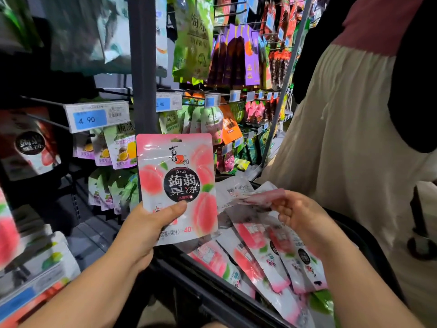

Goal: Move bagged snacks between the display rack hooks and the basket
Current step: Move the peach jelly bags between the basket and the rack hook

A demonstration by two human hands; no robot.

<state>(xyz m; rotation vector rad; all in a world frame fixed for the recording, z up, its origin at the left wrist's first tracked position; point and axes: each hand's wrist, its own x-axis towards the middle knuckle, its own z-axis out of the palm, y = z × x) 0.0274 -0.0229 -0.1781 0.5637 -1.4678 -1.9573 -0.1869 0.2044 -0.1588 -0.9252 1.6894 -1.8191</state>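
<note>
My left hand [151, 224] grips a pink peach-jelly bag [177, 183] by its lower edge and holds it upright in front of the display rack [143, 67]. My right hand [300, 214] pinches the top of a second pink bag [262, 197] above the black basket [201, 278]. Several more pink bags [260, 256] lie fanned out inside the basket. An empty black hook [47, 121] with a 4.90 price tag [94, 117] sticks out at the left.
Hooks with green, purple and orange snack bags fill the rack behind [231, 58]. A person in a cream skirt [343, 138] stands close at the right. Lower shelves at the left hold more packets [35, 256].
</note>
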